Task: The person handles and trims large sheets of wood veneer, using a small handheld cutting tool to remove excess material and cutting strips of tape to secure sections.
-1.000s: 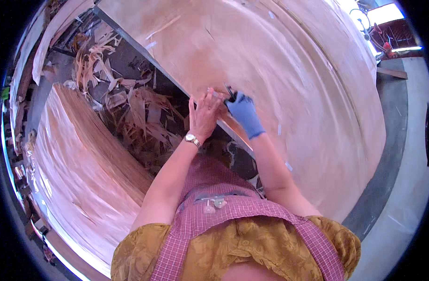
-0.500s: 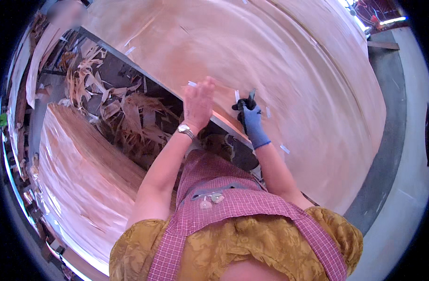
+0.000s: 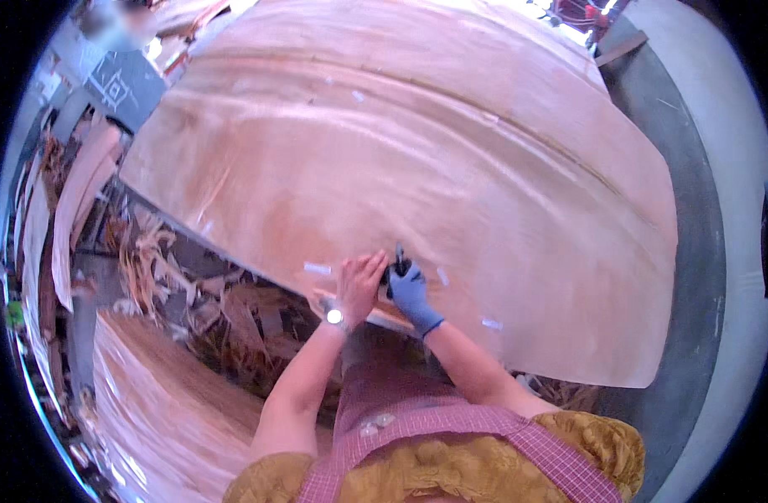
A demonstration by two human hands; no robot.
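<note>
A broad pale wood veneer sheet [image 3: 535, 226] lies before me with short white tape strips [image 3: 317, 268] on it. Near its front edge, my left hand [image 3: 360, 285], bare with a wristwatch, lies on the veneer, fingers outstretched. Just right of it, my right hand [image 3: 410, 293], in a blue glove with dark fingertips, grips a slim dark hand tool [image 3: 400, 253], probably a knife, pointing away from me. The tool's tip is too small to make out. A narrow orange-brown strip of wood [image 3: 384, 318] shows at the edge below my hands.
A thick veneer stack [image 3: 157, 394] stands at lower left. Torn veneer scraps [image 3: 149, 260] litter the gap beside it. Long offcuts [image 3: 82, 210] lie farther left. A grey panel [image 3: 124, 84] is at upper left, red machinery [image 3: 593, 21] at upper right, and a grey strip of floor [image 3: 694, 251] along the right.
The view has tilted up, showing more of the sheet's far side, so my hands sit lower in it. My left hand and the tool in my right hand have drawn close together again.
</note>
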